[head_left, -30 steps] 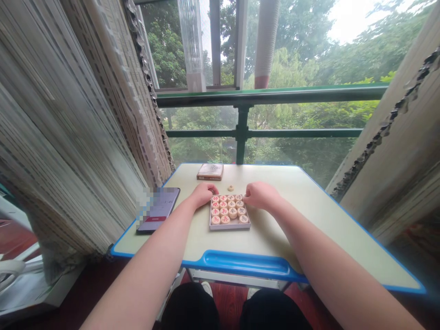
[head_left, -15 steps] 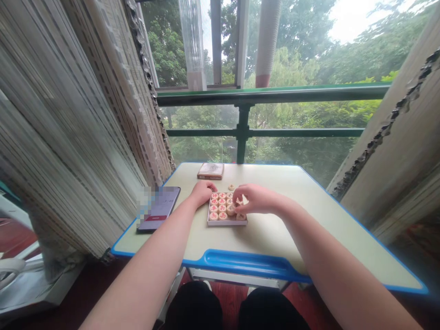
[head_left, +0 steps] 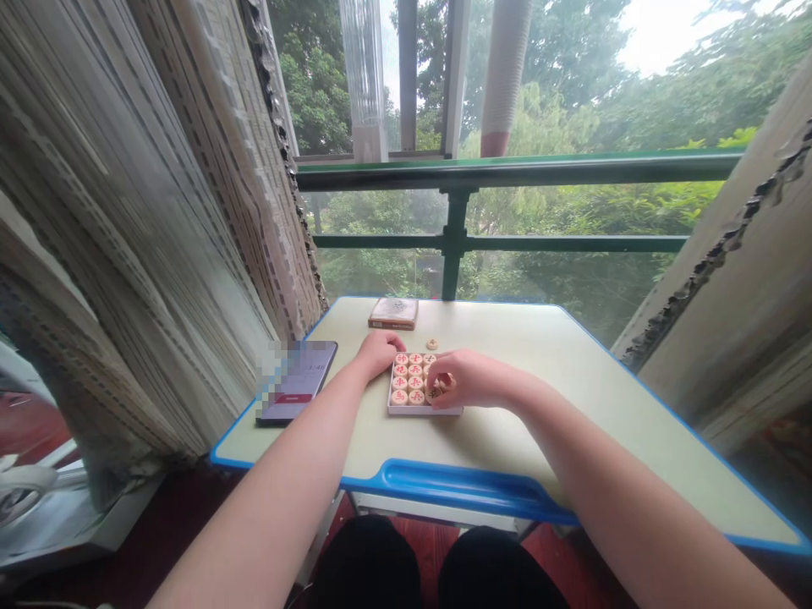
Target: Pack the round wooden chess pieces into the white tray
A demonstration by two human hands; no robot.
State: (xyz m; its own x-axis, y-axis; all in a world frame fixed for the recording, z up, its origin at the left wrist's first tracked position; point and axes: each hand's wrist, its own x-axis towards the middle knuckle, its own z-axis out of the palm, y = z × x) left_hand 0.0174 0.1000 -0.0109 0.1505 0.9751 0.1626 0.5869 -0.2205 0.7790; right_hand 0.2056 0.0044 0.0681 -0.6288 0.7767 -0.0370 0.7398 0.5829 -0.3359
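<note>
A shallow white box (head_left: 415, 412) on the table holds round wooden Chinese chess pieces (head_left: 415, 383) in rows, with red characters on the left and dark ones showing on the right. My left hand (head_left: 379, 351) is at the box's far left corner, its fingers curled against the edge. Over the right part of the box, my right hand (head_left: 469, 378) has thumb and fingers bent around a chess piece (head_left: 435, 392) at the near end. The hand hides most of the right columns. One loose piece (head_left: 432, 344) lies just beyond the box.
A flat brown-and-white case (head_left: 393, 313) lies at the table's far edge. On the left is a phone or tablet (head_left: 304, 381), partly blurred out. The table (head_left: 571, 423) has a blue rim and a blue pen trough (head_left: 463, 486) at its near edge. Curtains (head_left: 158, 211) hang beside it.
My right hand has shifted slightly towards me, its fingertips now lower over the dark-lettered pieces. My left hand stays at the box's corner. The whole view has shifted slightly.
</note>
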